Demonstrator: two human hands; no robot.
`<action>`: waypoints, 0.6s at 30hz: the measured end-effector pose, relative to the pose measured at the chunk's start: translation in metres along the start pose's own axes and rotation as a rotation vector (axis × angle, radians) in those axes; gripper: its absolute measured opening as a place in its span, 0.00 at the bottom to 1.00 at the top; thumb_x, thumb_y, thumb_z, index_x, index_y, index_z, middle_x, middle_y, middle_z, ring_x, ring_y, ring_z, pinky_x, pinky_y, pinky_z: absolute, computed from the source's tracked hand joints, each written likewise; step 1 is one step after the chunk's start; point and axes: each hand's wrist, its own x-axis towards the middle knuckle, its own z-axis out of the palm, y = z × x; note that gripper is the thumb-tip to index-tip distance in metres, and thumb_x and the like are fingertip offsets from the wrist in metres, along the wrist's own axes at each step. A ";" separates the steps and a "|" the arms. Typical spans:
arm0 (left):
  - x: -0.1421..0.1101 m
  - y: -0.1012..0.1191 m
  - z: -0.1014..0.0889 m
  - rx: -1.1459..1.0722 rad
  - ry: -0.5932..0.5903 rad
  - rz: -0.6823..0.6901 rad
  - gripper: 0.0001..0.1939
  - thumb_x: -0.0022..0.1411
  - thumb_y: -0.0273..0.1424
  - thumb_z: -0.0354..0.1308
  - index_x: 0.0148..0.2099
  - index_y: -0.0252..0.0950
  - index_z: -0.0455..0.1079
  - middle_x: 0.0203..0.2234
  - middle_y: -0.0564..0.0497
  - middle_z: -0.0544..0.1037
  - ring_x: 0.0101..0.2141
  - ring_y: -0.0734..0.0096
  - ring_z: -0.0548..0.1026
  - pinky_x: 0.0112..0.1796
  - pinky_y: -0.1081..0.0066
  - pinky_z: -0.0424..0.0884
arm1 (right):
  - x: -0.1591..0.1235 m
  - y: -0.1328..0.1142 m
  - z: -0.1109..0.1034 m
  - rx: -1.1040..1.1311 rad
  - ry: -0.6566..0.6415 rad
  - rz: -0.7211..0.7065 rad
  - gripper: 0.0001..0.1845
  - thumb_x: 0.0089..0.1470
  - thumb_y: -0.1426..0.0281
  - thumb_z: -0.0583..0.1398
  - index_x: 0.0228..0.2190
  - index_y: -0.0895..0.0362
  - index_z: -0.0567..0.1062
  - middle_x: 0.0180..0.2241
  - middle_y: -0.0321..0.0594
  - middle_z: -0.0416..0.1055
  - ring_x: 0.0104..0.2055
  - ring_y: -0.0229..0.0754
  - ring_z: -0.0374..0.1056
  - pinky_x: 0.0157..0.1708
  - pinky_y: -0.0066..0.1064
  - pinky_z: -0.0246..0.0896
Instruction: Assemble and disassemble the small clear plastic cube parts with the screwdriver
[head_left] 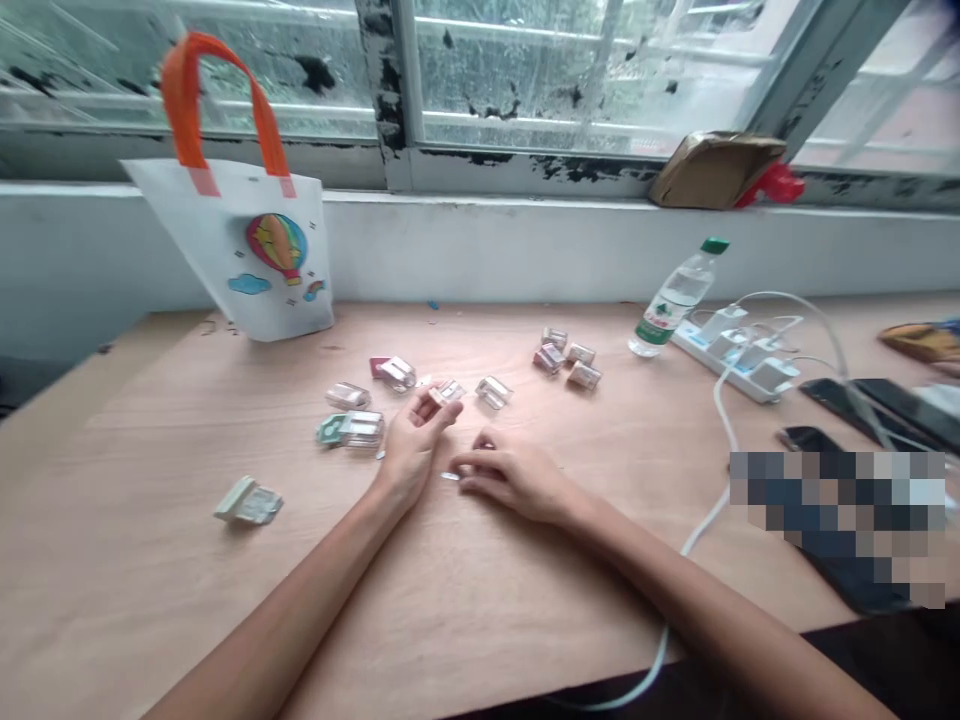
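My left hand (414, 443) rests on the wooden desk (225, 420) with curled fingers, and its fingertips reach a small clear plastic case (450, 391). I cannot tell whether they grip it. My right hand (511, 476) lies just to the right, fingers curled inward, close to a tiny silver sliver (450, 476) on the wood. Anything inside that hand is hidden. Another clear case (493, 392) sits just beyond my fingers. Further left lie several more clear cases, including one (397, 374) and one (363, 429) on a green piece.
A pinkish group of small cases (566, 358) lies behind my hands, and a pale flattened package (249, 504) lies at the left. A white paper bag (255, 255) with orange handles, a water bottle (673, 298), a power strip with chargers (735, 358), cables and phones (862, 410) surround them.
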 end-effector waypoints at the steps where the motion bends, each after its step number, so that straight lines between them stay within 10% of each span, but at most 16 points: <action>1: 0.000 0.000 0.000 0.001 0.001 0.001 0.23 0.52 0.35 0.74 0.48 0.38 0.74 0.48 0.47 0.79 0.50 0.64 0.75 0.49 0.68 0.69 | 0.005 -0.001 0.001 0.003 -0.004 -0.028 0.15 0.66 0.61 0.59 0.51 0.48 0.78 0.46 0.41 0.71 0.42 0.41 0.71 0.46 0.33 0.66; 18: -0.003 -0.003 0.009 0.010 -0.022 0.012 0.17 0.50 0.35 0.75 0.38 0.36 0.73 0.40 0.49 0.80 0.45 0.67 0.75 0.46 0.69 0.67 | 0.022 0.016 -0.018 0.191 -0.269 -0.110 0.09 0.63 0.65 0.62 0.41 0.48 0.84 0.44 0.38 0.73 0.43 0.40 0.69 0.44 0.32 0.63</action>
